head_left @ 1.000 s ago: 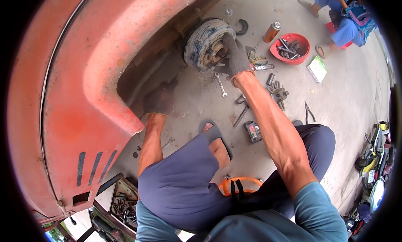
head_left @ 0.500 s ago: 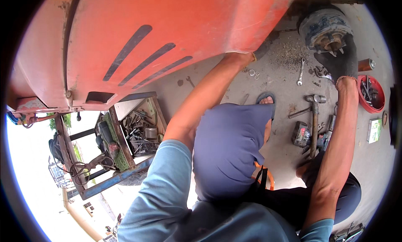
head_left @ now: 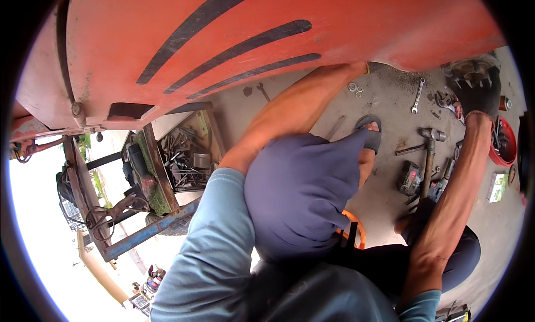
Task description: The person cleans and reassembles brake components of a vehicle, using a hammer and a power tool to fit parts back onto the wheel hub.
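Note:
My right hand (head_left: 478, 93), in a dark work glove, grips the near side of a worn, dirty brake drum (head_left: 472, 66) with metal studs on its face. The red body panel (head_left: 356, 38) hides part of that drum. My left arm reaches under the panel's lower edge, where only the wrist and glove cuff (head_left: 374, 68) show; its fingers are hidden. Near the right hand lie an adjustable wrench (head_left: 444, 101) and a combination wrench (head_left: 418, 96). Metal rings (head_left: 355, 89) rest on the floor close to my left wrist.
A hammer (head_left: 429, 155) and a cordless power tool (head_left: 411, 178) lie beside my right forearm. Farther right are a red bowl of parts (head_left: 506, 149), a can (head_left: 505, 103) and a small box (head_left: 497, 187). A metal-framed rack with tools (head_left: 186, 160) stands at left.
The view has shifted, and the red panel covers more of the drum and my left hand. The drum and my right hand appear farther right and lower, still together.

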`<move>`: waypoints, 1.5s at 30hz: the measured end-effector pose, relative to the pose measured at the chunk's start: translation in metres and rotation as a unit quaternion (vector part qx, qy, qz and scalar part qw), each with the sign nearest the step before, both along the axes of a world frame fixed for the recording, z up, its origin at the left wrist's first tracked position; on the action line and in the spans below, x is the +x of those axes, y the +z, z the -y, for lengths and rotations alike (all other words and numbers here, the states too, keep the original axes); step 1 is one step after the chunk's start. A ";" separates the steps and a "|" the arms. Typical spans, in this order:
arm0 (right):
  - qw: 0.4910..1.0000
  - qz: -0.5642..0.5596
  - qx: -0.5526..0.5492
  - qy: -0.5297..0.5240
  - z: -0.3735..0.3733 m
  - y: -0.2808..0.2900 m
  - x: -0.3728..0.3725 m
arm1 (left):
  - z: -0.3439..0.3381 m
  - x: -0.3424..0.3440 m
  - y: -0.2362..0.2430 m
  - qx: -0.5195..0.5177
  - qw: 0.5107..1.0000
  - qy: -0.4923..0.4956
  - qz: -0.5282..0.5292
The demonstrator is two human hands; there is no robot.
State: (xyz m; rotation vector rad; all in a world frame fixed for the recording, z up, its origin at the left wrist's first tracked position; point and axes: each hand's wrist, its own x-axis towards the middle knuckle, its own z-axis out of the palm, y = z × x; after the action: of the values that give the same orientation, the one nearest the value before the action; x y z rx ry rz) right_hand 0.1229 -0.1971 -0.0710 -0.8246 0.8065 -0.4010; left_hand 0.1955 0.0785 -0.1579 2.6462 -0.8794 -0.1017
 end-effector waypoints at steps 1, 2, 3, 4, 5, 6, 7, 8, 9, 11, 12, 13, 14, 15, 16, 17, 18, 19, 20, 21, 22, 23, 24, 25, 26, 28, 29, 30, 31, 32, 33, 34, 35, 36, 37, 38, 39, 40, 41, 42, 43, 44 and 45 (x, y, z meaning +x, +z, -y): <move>1.000 -0.010 0.020 -0.009 -0.001 0.001 -0.002 | -0.002 -0.006 -0.002 0.002 1.000 0.004 -0.009; 0.999 -0.019 0.039 -0.018 -0.004 0.003 -0.004 | -0.005 -0.008 -0.002 0.003 1.000 0.006 -0.015; 0.999 -0.015 0.039 -0.020 -0.009 0.006 -0.004 | -0.007 -0.010 -0.001 0.006 1.000 0.006 -0.019; 0.998 -0.012 0.055 -0.022 -0.015 0.009 -0.004 | -0.009 -0.016 -0.001 0.008 1.000 0.011 -0.025; 0.997 -0.009 0.072 -0.024 -0.018 0.009 -0.005 | -0.012 -0.018 0.000 0.009 0.999 0.012 -0.028; 0.999 0.013 0.049 0.016 -0.013 0.002 -0.007 | -0.013 -0.015 0.000 0.009 1.000 0.012 -0.025; 0.997 0.018 0.065 0.032 -0.028 0.005 -0.005 | -0.031 -0.016 0.011 0.020 0.999 0.031 -0.022; 0.997 0.020 0.064 0.040 -0.024 0.009 -0.007 | -0.024 -0.014 0.013 0.011 0.999 0.027 -0.023; 0.997 0.023 0.064 0.047 -0.020 0.012 -0.009 | -0.016 -0.014 0.015 0.003 0.999 0.023 -0.028; 0.997 0.035 0.062 0.038 -0.005 0.012 -0.014 | 0.004 -0.011 0.020 -0.017 0.999 0.010 -0.039; 0.992 0.052 0.106 0.033 0.002 0.011 -0.015 | 0.011 -0.014 0.024 -0.025 0.999 0.006 -0.048; 0.986 0.071 0.149 0.024 0.012 0.008 -0.017 | 0.016 -0.014 0.029 -0.029 0.998 0.005 -0.052; 0.985 0.083 0.147 0.029 0.021 -0.002 -0.018 | 0.022 -0.017 0.035 -0.051 0.997 0.002 -0.063; 0.987 0.059 0.152 0.016 0.022 -0.003 -0.018 | 0.026 -0.020 0.044 -0.086 0.993 -0.002 -0.081; 0.986 0.070 0.148 0.015 0.020 -0.020 -0.010 | 0.025 -0.023 0.053 -0.134 0.978 0.019 -0.160; 0.981 0.104 0.157 0.058 0.008 -0.022 -0.004 | 0.029 -0.018 0.061 -0.151 0.866 0.179 -0.443; 0.977 0.116 0.172 0.046 0.008 -0.025 0.003 | 0.036 -0.016 0.055 -0.289 0.772 0.163 -0.543; 0.983 0.105 0.141 0.046 0.001 -0.025 0.004 | 0.055 -0.022 0.058 -0.293 0.773 0.138 -0.545; 0.973 0.156 0.161 0.052 0.014 -0.035 0.004 | 0.078 -0.030 0.068 -0.342 0.733 0.160 -0.566; 0.973 0.149 0.167 0.051 0.016 -0.027 -0.005 | 0.093 -0.036 0.076 -0.377 0.691 0.195 -0.585; 0.974 0.153 0.160 0.036 0.020 -0.019 -0.012 | 0.111 -0.040 0.085 -0.387 0.649 0.171 -0.632; 0.974 0.160 0.160 0.029 0.016 -0.010 -0.014 | 0.126 -0.039 0.090 -0.377 0.658 0.167 -0.630; 0.973 0.164 0.162 0.018 0.015 -0.008 -0.018 | 0.146 -0.037 0.090 -0.412 0.619 0.141 -0.654; 0.982 0.141 0.126 0.006 0.014 -0.007 -0.019 | 0.159 -0.035 0.090 -0.447 0.576 0.116 -0.674; 0.989 0.113 0.091 -0.006 0.014 -0.008 -0.020 | 0.164 -0.036 0.085 -0.440 0.578 0.116 -0.678; 0.995 0.088 0.044 -0.006 0.019 -0.024 -0.014 | 0.169 -0.035 0.077 -0.465 0.570 0.153 -0.660; 0.998 0.059 -0.008 -0.001 0.021 -0.032 -0.012 | 0.173 -0.038 0.078 -0.459 0.570 0.154 -0.663; 0.997 0.068 -0.034 -0.017 0.022 -0.035 -0.012 | 0.177 -0.043 0.086 -0.475 0.568 0.163 -0.652; 0.997 0.066 -0.034 -0.022 0.023 -0.042 -0.010 | 0.181 -0.048 0.092 -0.491 0.565 0.171 -0.641; 0.997 0.036 -0.065 -0.032 0.022 -0.047 -0.005 | 0.181 -0.050 0.098 -0.497 0.577 0.143 -0.632; 0.996 0.030 -0.079 -0.037 0.021 -0.051 -0.003 | 0.183 -0.051 0.097 -0.496 0.579 0.141 -0.632; 0.994 0.023 -0.093 -0.045 0.022 -0.056 -0.002 | 0.186 -0.051 0.094 -0.505 0.578 0.167 -0.618; 0.993 0.017 -0.106 -0.050 0.021 -0.054 -0.001 | 0.186 -0.051 0.090 -0.515 0.577 0.195 -0.603; 0.992 0.015 -0.114 -0.049 0.021 -0.053 -0.002 | 0.185 -0.052 0.087 -0.515 0.579 0.195 -0.601; 0.991 0.014 -0.122 -0.048 0.021 -0.052 -0.002 | 0.184 -0.054 0.083 -0.531 0.582 0.182 -0.589; 0.991 0.013 -0.123 -0.049 0.021 -0.049 -0.003 | 0.184 -0.054 0.075 -0.546 0.584 0.167 -0.577; 0.989 0.021 -0.131 -0.061 0.019 -0.046 -0.003 | 0.183 -0.053 0.061 -0.547 0.583 0.167 -0.578; 0.987 0.028 -0.138 -0.074 0.017 -0.043 -0.003 | 0.181 -0.052 0.041 -0.554 0.536 0.104 -0.628; 0.988 0.030 -0.138 -0.070 0.014 -0.041 -0.002 | 0.178 -0.050 0.026 -0.560 0.487 0.042 -0.669; 0.982 0.011 -0.182 -0.054 0.015 -0.038 -0.002 | 0.177 -0.045 0.013 -0.561 0.484 0.041 -0.670; 0.975 -0.012 -0.223 -0.020 0.017 -0.034 -0.005 | 0.173 -0.036 0.003 -0.581 0.501 0.028 -0.641; 0.964 -0.044 -0.264 0.009 0.022 -0.030 -0.012 | 0.169 -0.040 -0.002 -0.583 0.505 0.029 -0.636; 0.964 -0.050 -0.260 0.005 0.027 -0.030 -0.018 | 0.169 -0.041 0.007 -0.586 0.512 0.025 -0.628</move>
State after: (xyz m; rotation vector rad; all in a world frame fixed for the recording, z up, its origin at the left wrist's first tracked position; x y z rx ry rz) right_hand 0.1049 -0.2246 -0.1010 -1.3469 0.8010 -0.5788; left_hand 0.1546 -0.0906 -0.1508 0.7654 -0.0986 -0.8865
